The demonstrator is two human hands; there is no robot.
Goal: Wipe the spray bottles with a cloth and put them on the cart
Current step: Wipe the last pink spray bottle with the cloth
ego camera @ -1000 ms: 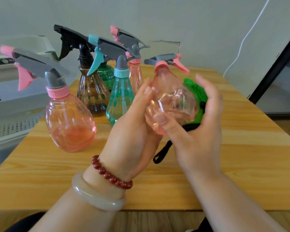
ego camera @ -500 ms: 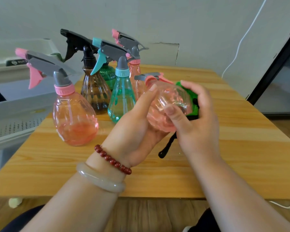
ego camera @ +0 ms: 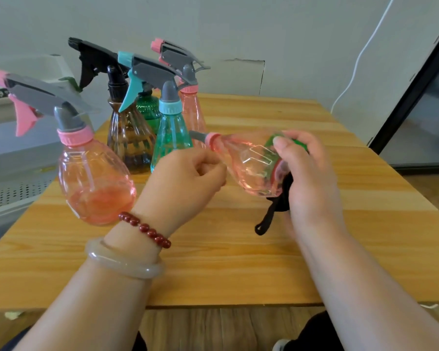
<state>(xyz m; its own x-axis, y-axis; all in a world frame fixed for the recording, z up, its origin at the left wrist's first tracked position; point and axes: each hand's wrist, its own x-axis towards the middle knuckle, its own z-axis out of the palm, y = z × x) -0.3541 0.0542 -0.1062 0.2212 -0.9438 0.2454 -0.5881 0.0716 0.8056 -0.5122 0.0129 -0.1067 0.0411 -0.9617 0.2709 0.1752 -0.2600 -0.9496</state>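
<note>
Seen from the head camera, the pink spray bottle (ego camera: 249, 163) is held on its side above the wooden surface (ego camera: 264, 249), its long axis running left to right, neck pointing left toward the teal bottle (ego camera: 171, 138) and base to the right. The right hand (ego camera: 312, 183) has its grip clenched round that base, thumb pressing the green cloth (ego camera: 271, 141) against it. The left hand (ego camera: 185, 178) is curled just beside the bottle's shoulder, and I cannot tell whether its grip holds anything.
</note>
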